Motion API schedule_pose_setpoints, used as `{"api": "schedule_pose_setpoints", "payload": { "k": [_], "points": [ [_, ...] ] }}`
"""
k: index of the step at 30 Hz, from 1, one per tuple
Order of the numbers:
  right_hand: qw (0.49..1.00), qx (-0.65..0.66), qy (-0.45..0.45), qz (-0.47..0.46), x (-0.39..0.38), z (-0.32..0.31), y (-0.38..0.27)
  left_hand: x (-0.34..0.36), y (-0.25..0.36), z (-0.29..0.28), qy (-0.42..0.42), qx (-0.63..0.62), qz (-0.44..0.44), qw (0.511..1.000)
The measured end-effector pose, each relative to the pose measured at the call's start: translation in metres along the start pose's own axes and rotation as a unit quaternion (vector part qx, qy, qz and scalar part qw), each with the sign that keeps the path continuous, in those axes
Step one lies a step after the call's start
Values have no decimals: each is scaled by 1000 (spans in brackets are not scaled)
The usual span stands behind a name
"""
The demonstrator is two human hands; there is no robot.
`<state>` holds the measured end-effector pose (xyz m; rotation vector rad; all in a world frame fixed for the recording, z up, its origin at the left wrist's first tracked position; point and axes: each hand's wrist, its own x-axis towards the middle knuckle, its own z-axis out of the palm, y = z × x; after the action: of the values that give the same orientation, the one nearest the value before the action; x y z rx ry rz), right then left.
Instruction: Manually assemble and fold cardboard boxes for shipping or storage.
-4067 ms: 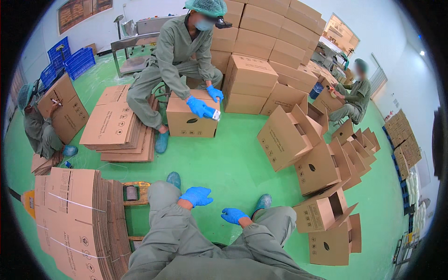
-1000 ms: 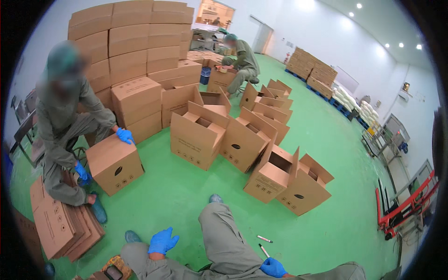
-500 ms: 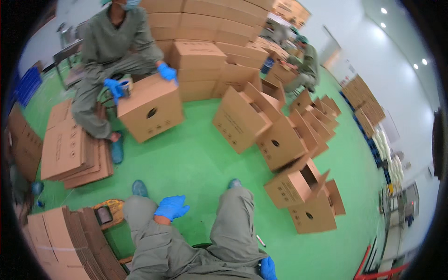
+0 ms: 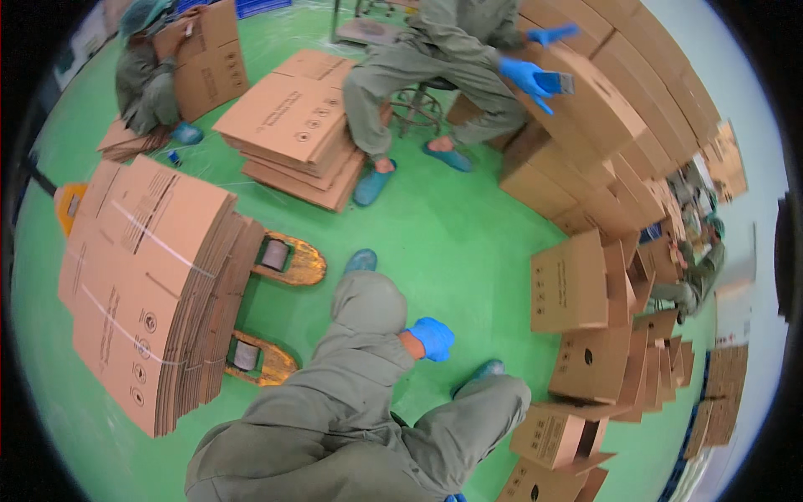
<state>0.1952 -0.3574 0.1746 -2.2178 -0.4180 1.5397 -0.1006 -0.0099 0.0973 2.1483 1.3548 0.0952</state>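
My left hand (image 4: pixel 432 339), in a blue glove, hangs between my knees with its fingers curled in and nothing visible in them. Its wrist shows bare below the grey-green sleeve. Of my right hand (image 4: pixel 456 498) only a sliver of blue glove shows at the lower edge; its fingers are hidden. Left of my legs lies a strapped stack of flat cardboard boxes (image 4: pixel 138 289). Beside it the worn yellow fork ends of a pallet jack (image 4: pixel 303 266) stick out. Several opened cardboard boxes (image 4: pixel 573 284) stand on the right, apart from my hands.
Ahead, a seated co-worker (image 4: pixel 456 42) in blue gloves holds a blue tool by a closed carton (image 4: pixel 585 100). A flat box pile (image 4: pixel 284 109) lies beside them. Another person (image 4: pixel 146 79) crouches far left with cardboard; a third (image 4: pixel 703 268) sits far right. Stacked cartons (image 4: pixel 652 75) rise behind.
My view has swung left, bringing the strapped stack and the crouching person into fuller sight. My left hand's fingers have curled in. The co-worker's hands have lifted, and their carton has shifted toward the stacked cartons.
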Motion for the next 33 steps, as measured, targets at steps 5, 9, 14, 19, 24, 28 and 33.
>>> {"api": "schedule_pose_setpoints", "payload": {
  "k": [5,9,14,19,24,28,33],
  "points": [
    [999,-36,7,-25,9,11,-27,-9,-2,-8,-12,9,-4,1000],
    [998,-49,0,-34,7,24,-41,-14,-7,-8,-31,13,-14,999],
    [998,-45,2,-44,5,29,-41,-11,-8,-6,-46,6,-18,999],
    [998,-32,2,-49,3,33,-37,-13,-7,-5,-23,7,-11,1000],
    [999,-21,5,-50,-5,32,-31,-15,-8,-6,-15,-1,-3,1000],
    [999,-11,7,-51,-12,27,-24,-17,-9,-8,-26,9,-5,1000],
    [996,16,-13,-91,-21,15,-15,-20,-9,-12,-35,9,15,999]
  ]
}}
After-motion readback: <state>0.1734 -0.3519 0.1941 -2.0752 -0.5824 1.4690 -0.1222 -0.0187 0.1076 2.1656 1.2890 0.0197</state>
